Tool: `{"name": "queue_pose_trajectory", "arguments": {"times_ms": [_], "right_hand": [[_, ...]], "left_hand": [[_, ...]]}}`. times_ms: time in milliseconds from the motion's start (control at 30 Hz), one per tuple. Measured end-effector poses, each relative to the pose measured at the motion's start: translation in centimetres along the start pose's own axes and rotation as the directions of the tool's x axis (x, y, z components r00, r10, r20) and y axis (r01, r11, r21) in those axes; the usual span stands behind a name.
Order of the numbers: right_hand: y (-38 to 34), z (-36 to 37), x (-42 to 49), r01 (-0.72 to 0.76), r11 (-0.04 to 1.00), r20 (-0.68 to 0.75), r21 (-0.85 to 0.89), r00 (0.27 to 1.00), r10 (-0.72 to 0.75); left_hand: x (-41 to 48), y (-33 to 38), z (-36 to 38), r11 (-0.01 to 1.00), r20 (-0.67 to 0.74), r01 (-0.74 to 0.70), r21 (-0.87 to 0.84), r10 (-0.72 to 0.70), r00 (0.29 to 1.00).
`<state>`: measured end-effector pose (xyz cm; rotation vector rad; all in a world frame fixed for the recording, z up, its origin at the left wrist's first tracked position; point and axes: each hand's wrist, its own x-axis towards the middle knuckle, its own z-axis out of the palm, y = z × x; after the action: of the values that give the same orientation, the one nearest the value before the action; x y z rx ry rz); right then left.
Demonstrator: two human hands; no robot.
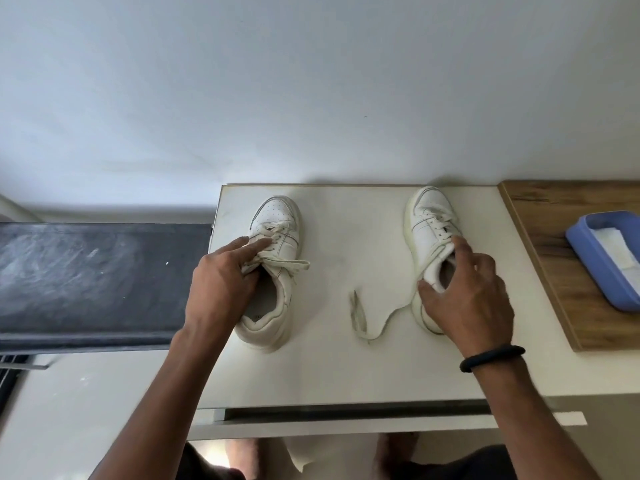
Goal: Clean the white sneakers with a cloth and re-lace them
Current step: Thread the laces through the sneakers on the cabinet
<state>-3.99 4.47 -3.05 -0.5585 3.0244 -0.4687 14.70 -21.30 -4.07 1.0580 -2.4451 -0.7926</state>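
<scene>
Left hand (221,278): we are pinching the tongue and laces of the left sneaker (277,223) — fingers on top, thumb tucked under.
Right hand (467,292): we are holding the right sneaker (427,216) at its opening, with bent fingers spread over it.
Shoes: both are sitting on the white table (346,368), well apart.
Loose lace (360,317): it is trailing from the right sneaker onto the table between the shoes.
Cloth (620,251): it is lying in the blue tray (588,247) on the wooden board (547,216).
Doing it well: we are guessing the laces come out first — hold each shoe steady and pull slowly, hole by hole.
</scene>
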Motion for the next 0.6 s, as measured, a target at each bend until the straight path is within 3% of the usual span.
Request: {"name": "queue_pose_trajectory", "arguments": {"times_ms": [267, 467, 533, 600], "right_hand": [[-7.6, 1.6, -5.6, 0.178, 0.98, 0.091, -0.085, 0.981, -0.17], [-9.3, 2.0, -6.2, 0.19, 0.979, 0.128, -0.079, 0.975, -0.179], [-9.2, 1.7, -6.2, 0.193, 0.979, 0.149, -0.067, 0.972, -0.182], [-8.9, 1.0, -6.0, 0.188, 0.982, 0.196, -0.027, 0.964, -0.18]], "left_hand": [[-0.1, 0.1, -0.1, 1.0, 0.009, 0.018, -0.017, -0.018, 1.0], [0.0, 0.4, -0.3, 1.0, 0.031, -0.004, 0.01, 0.003, 1.0], [-0.3, 1.0, -0.7, 0.989, 0.126, -0.01, 0.145, -0.008, 0.992], [-1.1, 2.8, -1.0, 0.921, 0.193, 0.043, 0.387, -0.127, 0.973]]}}
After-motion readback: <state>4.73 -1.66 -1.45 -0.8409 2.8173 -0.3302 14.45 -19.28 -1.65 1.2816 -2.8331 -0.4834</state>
